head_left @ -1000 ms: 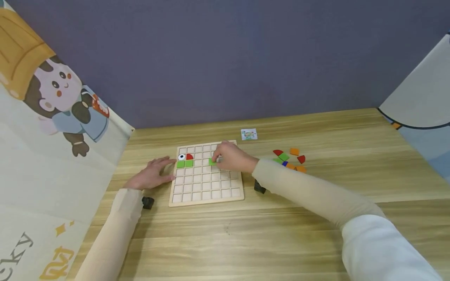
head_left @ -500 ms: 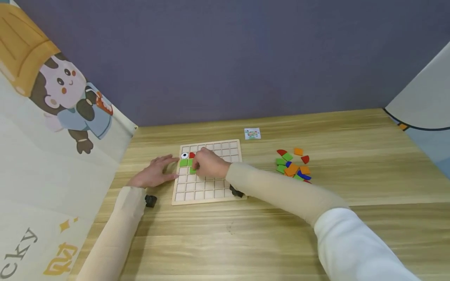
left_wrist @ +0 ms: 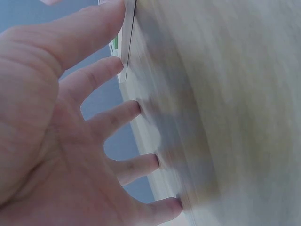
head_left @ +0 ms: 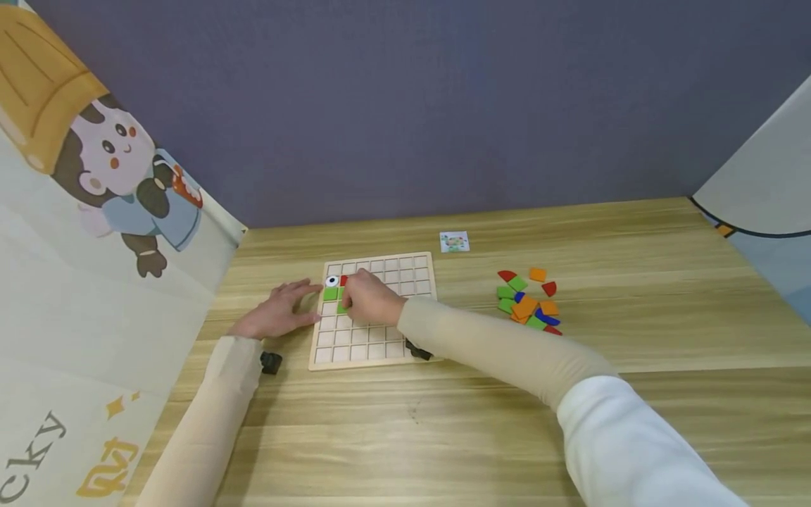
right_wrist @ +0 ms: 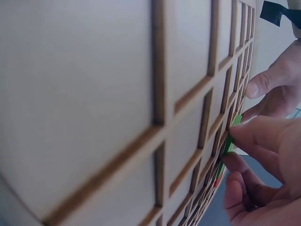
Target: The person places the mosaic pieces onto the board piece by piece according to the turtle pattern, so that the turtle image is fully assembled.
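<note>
Backdrop (head_left: 443, 105), dark blue-grey, standing behind all. Table (head_left: 393, 436), wood-grained, bearing every item below. Grid board (head_left: 364, 367), pale wood, flat on the table, its raised ribs forming square cells, mostly unfilled. Left hand (head_left: 275, 313): unclenched, fingers spread and fairly straight, holding nothing; thumb and forefinger lie at the board's left edge, seemingly to keep it from sliding. Right hand (head_left: 374, 299): thumb and finger closed in a pinch on a green tile, over the board's left part; holding so thin a piece by its margin probably suits setting it flat between ribs. Loose pieces (head_left: 524, 306), orange, green, blue and red, some overlapping, heaped right of the board, presumably kept there within the right hand's reach. Picture card (head_left: 454, 241), beyond the board's far right corner, perhaps laid there to stay in sight. Eye disc (head_left: 332, 281), green square (head_left: 331, 293) and red piece (head_left: 344, 280), in the leftmost columns. Green tile (head_left: 341, 308), just below the row of the green square, partly covered by fingers; whether fully seated, cannot be told. Against one second ago: right hand and tile have moved leftward from mid-board, the forearm hides less of the heap, and the left hand keeps its place.
</note>
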Motion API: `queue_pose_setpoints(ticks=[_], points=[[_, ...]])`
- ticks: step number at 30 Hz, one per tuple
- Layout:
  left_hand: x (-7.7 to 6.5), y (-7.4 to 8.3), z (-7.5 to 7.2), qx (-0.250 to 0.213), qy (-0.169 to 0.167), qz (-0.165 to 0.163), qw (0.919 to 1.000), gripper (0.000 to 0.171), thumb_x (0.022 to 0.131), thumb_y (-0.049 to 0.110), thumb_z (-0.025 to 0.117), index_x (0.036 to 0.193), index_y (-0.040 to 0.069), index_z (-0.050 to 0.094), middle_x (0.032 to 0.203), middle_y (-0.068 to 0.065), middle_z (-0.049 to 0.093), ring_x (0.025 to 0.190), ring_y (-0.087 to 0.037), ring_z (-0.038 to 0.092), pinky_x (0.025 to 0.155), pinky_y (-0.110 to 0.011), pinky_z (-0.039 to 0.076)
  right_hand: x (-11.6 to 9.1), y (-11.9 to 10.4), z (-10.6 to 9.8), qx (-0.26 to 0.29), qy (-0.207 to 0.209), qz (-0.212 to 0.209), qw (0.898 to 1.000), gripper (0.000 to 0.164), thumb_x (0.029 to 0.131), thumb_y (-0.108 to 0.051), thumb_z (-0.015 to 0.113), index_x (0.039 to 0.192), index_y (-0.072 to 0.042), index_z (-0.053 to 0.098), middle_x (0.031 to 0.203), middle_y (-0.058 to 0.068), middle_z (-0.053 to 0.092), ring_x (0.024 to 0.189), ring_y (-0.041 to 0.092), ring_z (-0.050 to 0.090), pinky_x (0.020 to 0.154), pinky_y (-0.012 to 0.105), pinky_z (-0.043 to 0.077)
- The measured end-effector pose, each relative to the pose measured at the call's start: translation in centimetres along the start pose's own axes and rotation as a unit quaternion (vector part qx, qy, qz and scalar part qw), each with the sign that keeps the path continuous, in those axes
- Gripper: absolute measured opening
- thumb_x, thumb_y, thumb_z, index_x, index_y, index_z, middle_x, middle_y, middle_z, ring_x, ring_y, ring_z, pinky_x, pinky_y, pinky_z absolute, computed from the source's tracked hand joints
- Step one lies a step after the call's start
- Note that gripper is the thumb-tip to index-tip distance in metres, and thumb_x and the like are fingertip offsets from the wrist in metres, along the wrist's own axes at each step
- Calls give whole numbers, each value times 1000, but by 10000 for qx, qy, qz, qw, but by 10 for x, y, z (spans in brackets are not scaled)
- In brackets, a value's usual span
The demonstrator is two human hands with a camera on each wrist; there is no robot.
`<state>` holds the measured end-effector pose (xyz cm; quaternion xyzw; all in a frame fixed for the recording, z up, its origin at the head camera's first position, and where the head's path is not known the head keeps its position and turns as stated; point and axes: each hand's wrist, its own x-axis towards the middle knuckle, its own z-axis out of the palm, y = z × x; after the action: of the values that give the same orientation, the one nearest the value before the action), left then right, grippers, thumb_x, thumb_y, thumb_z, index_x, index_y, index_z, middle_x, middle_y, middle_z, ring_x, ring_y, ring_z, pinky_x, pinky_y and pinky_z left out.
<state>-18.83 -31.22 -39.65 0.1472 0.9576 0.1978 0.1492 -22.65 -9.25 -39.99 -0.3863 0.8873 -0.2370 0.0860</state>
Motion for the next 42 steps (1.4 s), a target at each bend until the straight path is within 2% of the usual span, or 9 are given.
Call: queue_pose_setpoints(ticks=[5,14,17,19,22,26,29,37,42], points=[[0,0,0,-19,-18,-25,10000,65,92,31,63,146,8,36,152,-26,17,135,-51,8,105,-66,6,-2,0,0,-44,24,9,10000,16,81,-1,68,90,-12,77,89,-4,70,89,15,53,84,24,45],[1,0,1,61,-18,-84,9999,65,92,34,62,146,10,36,152,-25,16,135,-52,8,103,-69,7,-13,11,-7,176,-106,-314,9993,15,88,-6,65,95,-11,77,92,-5,67,91,12,55,83,21,45],[2,1,2,113,-3,-121,9999,65,92,36,61,146,10,35,152,-24,17,135,-52,9,103,-69,7,-20,20,-15,361,-10,-151,9992,13,89,-8,65,96,-11,76,90,-6,62,90,11,52,82,23,45],[2,1,2,149,12,-118,9998,65,92,36,61,146,10,35,152,-25,17,135,-51,9,104,-68,7,-25,28,-23,446,97,-51,9989,12,89,-8,65,96,-10,75,89,-5,61,89,11,53,92,26,42],[2,2,2,182,19,-89,9998,65,92,35,61,146,9,35,152,-25,17,135,-51,10,105,-66,6,-33,42,-35,515,246,80,9983,12,89,-7,66,97,-9,75,91,-4,62,90,12,55,94,29,42],[2,2,3,188,33,-51,9998,65,92,35,61,146,8,35,151,-26,18,135,-50,10,105,-66,5,-46,64,-49,635,403,223,9969,14,88,-5,65,99,-6,73,96,-1,63,90,14,56,80,29,49],[2,2,4,182,42,-14,9998,65,92,34,61,146,8,35,151,-26,18,135,-51,10,105,-66,4,-60,81,-59,728,517,293,9956,15,88,-5,65,100,-5,73,98,2,63,87,16,57,77,30,49],[1,0,4,174,8,24,9998,66,92,35,61,146,8,35,151,-27,17,135,-50,10,105,-66,3,-105,120,-89,733,685,1008,9898,19,87,-7,68,105,-3,71,102,6,63,95,23,57,82,38,49],[0,-2,3,189,-6,20,9998,66,92,36,61,146,9,35,151,-26,17,135,-50,10,105,-65,4,-126,139,-95,566,638,1244,9886,19,87,-8,68,106,-4,71,107,8,64,99,26,58,85,41,49]])
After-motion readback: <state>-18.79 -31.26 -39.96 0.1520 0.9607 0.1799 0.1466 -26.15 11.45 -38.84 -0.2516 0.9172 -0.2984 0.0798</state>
